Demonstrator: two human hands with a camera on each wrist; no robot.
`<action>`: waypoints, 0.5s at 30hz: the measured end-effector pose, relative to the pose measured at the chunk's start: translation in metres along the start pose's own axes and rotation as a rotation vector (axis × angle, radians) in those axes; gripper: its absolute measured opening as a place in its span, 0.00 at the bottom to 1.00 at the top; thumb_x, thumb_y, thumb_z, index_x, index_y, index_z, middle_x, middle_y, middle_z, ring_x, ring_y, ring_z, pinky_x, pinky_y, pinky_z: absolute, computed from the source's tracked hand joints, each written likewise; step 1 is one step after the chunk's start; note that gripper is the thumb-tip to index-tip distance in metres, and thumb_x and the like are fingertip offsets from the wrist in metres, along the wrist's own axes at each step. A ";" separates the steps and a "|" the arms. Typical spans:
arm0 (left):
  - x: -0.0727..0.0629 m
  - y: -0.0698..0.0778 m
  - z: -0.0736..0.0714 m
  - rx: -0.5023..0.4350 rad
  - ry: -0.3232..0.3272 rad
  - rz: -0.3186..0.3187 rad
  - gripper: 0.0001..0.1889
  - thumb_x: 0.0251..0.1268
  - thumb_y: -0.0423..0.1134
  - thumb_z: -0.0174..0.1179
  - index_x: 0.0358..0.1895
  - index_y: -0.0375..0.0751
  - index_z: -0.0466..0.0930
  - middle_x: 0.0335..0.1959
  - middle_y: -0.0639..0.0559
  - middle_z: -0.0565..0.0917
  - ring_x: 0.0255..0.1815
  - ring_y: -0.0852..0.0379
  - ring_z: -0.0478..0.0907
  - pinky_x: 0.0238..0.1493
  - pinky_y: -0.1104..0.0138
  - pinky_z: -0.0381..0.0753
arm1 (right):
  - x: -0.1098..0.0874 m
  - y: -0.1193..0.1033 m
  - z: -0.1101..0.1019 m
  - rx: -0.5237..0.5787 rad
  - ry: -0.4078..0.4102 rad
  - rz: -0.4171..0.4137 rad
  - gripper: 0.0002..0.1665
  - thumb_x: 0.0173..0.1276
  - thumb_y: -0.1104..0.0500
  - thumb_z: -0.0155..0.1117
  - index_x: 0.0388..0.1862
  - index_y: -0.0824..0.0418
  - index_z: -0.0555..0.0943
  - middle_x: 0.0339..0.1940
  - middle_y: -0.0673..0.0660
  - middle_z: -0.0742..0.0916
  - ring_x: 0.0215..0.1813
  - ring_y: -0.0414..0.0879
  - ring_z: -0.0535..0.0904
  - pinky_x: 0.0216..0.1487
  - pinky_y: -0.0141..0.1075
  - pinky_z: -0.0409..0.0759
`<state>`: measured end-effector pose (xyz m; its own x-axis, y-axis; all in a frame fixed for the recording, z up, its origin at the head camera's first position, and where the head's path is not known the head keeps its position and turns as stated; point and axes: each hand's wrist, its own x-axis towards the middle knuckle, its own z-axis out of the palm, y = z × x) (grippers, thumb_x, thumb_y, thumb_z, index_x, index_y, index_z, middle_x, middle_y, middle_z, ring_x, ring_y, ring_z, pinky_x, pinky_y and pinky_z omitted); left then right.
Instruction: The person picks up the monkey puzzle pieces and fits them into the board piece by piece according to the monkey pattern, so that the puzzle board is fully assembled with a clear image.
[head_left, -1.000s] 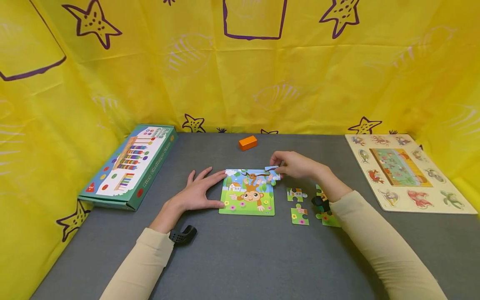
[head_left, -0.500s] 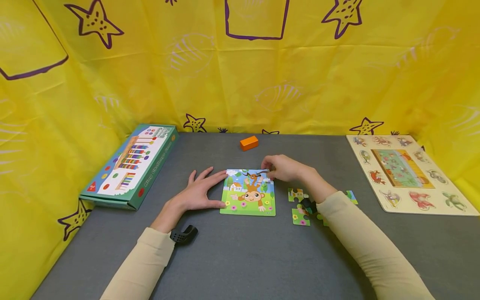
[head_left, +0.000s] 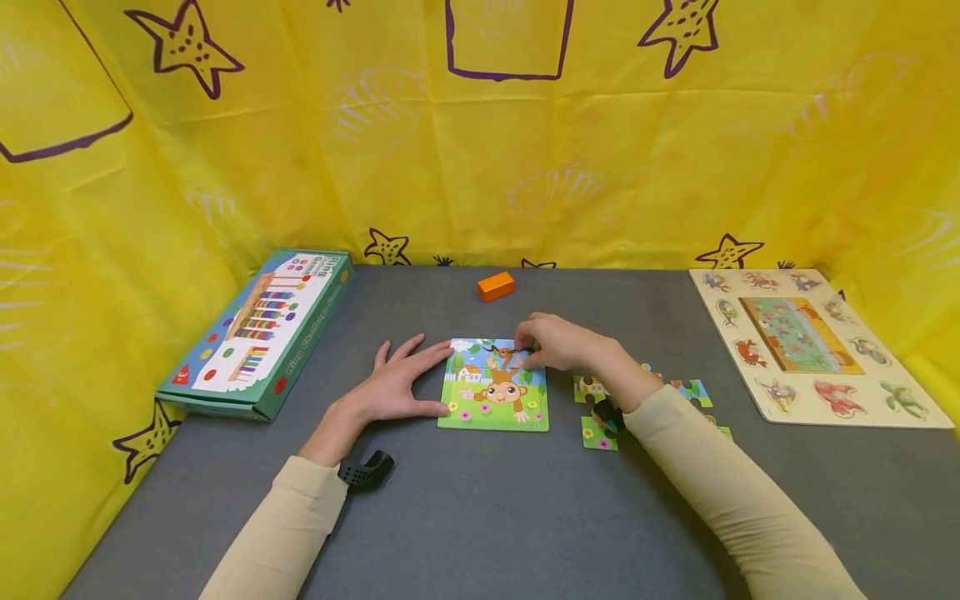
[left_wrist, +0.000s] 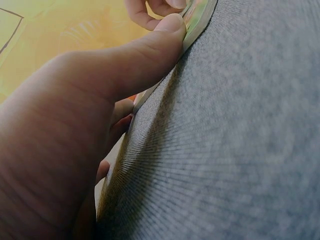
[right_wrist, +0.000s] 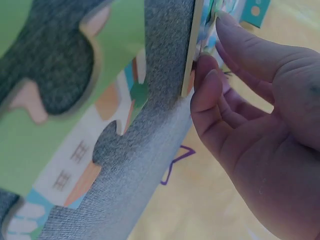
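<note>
A square monkey puzzle (head_left: 492, 414) lies in its shallow board in the middle of the table. Along its left side rests my left hand (head_left: 393, 392), fingers spread and thumb touching the lower left edge. In the left wrist view, the thumb (left_wrist: 145, 55) lies against the board's rim. Over the upper right corner, my right hand (head_left: 566, 343) pinches a blue-sky puzzle piece (head_left: 525, 351) with a dark branch, its fingers covering much of it. The right wrist view shows thumb and fingers bent at the board's edge. Loose house (head_left: 589, 388) and flower (head_left: 597, 437) pieces lie right of the puzzle.
More loose puzzle pieces (head_left: 697, 391) lie partly under the right forearm. A Ring Game box (head_left: 258, 333) stands at the left, an orange block (head_left: 496, 287) behind the puzzle. A wooden sea-animal board (head_left: 798, 400) lies right. Yellow cloth (head_left: 480, 167) encloses the back and sides.
My right hand has moved left and slightly nearer with the branch piece, from outside the puzzle's right edge to over its upper right corner. The left hand has stayed put.
</note>
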<state>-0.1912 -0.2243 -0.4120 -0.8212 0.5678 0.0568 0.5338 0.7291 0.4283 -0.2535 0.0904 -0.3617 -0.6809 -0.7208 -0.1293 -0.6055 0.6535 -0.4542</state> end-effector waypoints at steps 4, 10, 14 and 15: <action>0.000 0.001 0.000 0.001 0.002 0.001 0.49 0.57 0.65 0.69 0.80 0.50 0.61 0.80 0.53 0.58 0.80 0.38 0.43 0.66 0.30 0.28 | 0.002 -0.001 0.001 -0.011 -0.016 -0.013 0.06 0.71 0.60 0.69 0.44 0.60 0.83 0.41 0.56 0.78 0.44 0.50 0.72 0.47 0.43 0.73; 0.001 0.003 -0.001 0.004 -0.002 -0.003 0.49 0.57 0.64 0.69 0.80 0.51 0.61 0.80 0.53 0.58 0.81 0.38 0.43 0.67 0.31 0.27 | 0.003 -0.003 -0.001 -0.059 -0.035 0.003 0.07 0.70 0.59 0.70 0.41 0.59 0.82 0.40 0.55 0.78 0.43 0.50 0.71 0.46 0.41 0.72; 0.001 0.001 0.000 0.002 0.001 0.000 0.49 0.57 0.64 0.69 0.80 0.50 0.61 0.80 0.53 0.58 0.80 0.38 0.43 0.67 0.31 0.27 | 0.003 -0.005 -0.001 -0.085 -0.036 0.007 0.08 0.69 0.59 0.71 0.42 0.62 0.82 0.40 0.56 0.78 0.43 0.50 0.71 0.47 0.42 0.72; 0.001 0.001 0.001 0.003 0.002 0.000 0.49 0.57 0.64 0.69 0.80 0.50 0.61 0.80 0.53 0.58 0.80 0.38 0.43 0.67 0.31 0.27 | 0.003 -0.005 -0.001 -0.084 -0.034 0.007 0.09 0.69 0.59 0.71 0.43 0.62 0.82 0.41 0.56 0.78 0.44 0.50 0.72 0.48 0.42 0.73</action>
<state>-0.1915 -0.2231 -0.4123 -0.8218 0.5668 0.0585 0.5341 0.7305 0.4256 -0.2530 0.0848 -0.3590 -0.6718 -0.7226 -0.1626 -0.6342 0.6746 -0.3778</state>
